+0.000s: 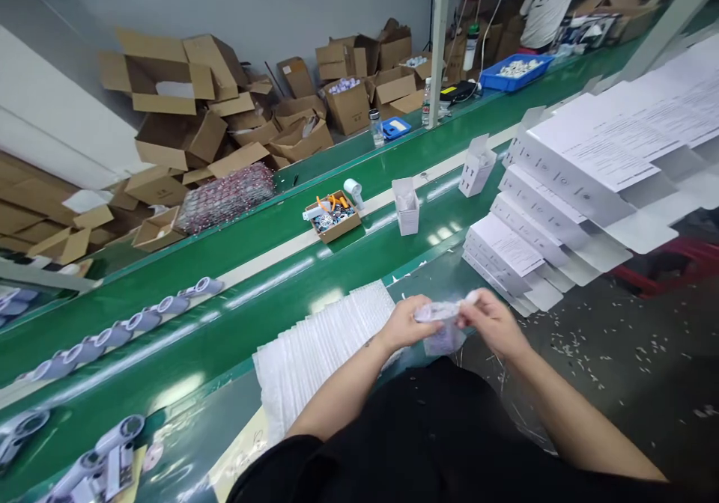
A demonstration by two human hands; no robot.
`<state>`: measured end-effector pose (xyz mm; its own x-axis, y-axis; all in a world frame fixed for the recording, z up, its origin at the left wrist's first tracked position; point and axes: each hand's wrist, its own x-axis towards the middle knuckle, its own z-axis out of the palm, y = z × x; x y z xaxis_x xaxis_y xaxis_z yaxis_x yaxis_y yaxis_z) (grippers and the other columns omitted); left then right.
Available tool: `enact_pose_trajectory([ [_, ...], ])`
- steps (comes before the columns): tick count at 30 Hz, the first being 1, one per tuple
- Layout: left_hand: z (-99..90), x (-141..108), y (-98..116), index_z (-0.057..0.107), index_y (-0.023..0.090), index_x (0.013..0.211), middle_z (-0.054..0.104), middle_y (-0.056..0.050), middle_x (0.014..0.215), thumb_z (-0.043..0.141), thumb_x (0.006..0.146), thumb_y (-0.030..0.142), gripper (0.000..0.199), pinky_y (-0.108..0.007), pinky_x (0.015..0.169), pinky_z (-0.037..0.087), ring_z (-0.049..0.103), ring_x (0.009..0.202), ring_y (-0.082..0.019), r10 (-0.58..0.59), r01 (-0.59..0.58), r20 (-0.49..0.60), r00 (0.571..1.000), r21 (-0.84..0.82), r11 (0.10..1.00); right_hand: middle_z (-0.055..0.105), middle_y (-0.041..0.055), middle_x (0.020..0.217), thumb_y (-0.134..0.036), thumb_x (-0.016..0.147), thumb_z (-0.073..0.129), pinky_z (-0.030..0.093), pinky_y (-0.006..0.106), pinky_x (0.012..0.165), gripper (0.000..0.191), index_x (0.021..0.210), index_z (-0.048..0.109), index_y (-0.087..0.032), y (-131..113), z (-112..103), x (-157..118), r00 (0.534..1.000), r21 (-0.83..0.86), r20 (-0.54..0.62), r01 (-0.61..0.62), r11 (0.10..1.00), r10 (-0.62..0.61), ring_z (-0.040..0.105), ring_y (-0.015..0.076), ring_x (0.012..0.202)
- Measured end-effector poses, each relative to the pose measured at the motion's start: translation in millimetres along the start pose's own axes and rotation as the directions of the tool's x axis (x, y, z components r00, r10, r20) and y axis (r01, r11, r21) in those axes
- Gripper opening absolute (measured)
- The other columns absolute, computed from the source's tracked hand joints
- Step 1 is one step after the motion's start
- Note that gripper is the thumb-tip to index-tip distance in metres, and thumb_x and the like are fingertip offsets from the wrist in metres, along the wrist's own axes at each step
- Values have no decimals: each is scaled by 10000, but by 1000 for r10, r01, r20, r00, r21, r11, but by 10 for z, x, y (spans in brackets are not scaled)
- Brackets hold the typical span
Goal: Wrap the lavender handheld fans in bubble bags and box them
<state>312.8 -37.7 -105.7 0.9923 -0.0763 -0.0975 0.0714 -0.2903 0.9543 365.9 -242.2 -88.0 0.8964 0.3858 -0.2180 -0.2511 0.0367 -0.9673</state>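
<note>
Just in front of my body, my left hand (405,325) is closed around one side of a pale lilac-white item (441,311), too blurred to identify. My right hand (494,325) pinches its other end. Below it hangs a translucent purplish piece (443,340) that looks like a plastic or bubble bag; whether the two are joined I cannot tell. A fanned stack of white bubble-wrap bags (323,346) lies under and left of my left forearm. Right of my right hand rise stacked white printed boxes (539,226) with open flaps and paper sheets on top.
A green conveyor (269,282) crosses ahead, carrying open white boxes (407,207), a carton of small parts (340,226) and a row of lilac devices (143,319). More devices (120,434) lie at lower left. Cardboard boxes (168,84) are piled behind. Another person (553,9) is at far right.
</note>
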Motion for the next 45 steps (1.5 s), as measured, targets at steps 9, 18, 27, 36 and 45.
enact_pose_trajectory([
  [9,-258,-87,-84,589,149,991,548,17,646,658,703,475,441,-184,378,388,476,474,-85,-299,88,-442,846,-438,895,595,-21,777,-471,631,710,569,317,615,491,995,472,-245,353,-605,220,792,117,-599,-58,991,117,648,161,677],
  [18,-599,206,-37,577,138,898,586,-4,715,667,666,535,468,-162,384,383,533,530,-87,-434,-115,-580,689,-679,725,535,83,966,-353,849,475,494,368,725,256,1062,592,-273,253,-118,455,911,-848,295,389,361,-287,574,217,786],
  [27,-291,190,132,554,162,1015,632,-81,912,489,864,408,295,-296,774,473,598,857,-190,349,137,-601,719,615,777,344,132,1211,-395,754,623,464,442,876,340,1026,542,-207,585,233,642,726,-712,411,633,304,-551,477,258,1015],
  [36,364,466,473,478,185,1188,559,-100,858,380,907,386,359,-316,624,445,548,777,-231,312,25,-133,941,945,327,422,139,1165,-397,765,584,437,502,828,447,1122,386,-215,912,-86,572,689,-702,366,646,300,-626,455,302,1042],
  [45,433,-23,-51,515,247,1222,494,-98,1271,411,836,602,535,-599,1013,133,305,1235,-364,311,-71,-34,950,945,319,443,147,1228,-346,746,606,414,504,884,434,1101,394,-215,990,-101,541,750,-661,312,612,434,-583,453,303,1119],
])
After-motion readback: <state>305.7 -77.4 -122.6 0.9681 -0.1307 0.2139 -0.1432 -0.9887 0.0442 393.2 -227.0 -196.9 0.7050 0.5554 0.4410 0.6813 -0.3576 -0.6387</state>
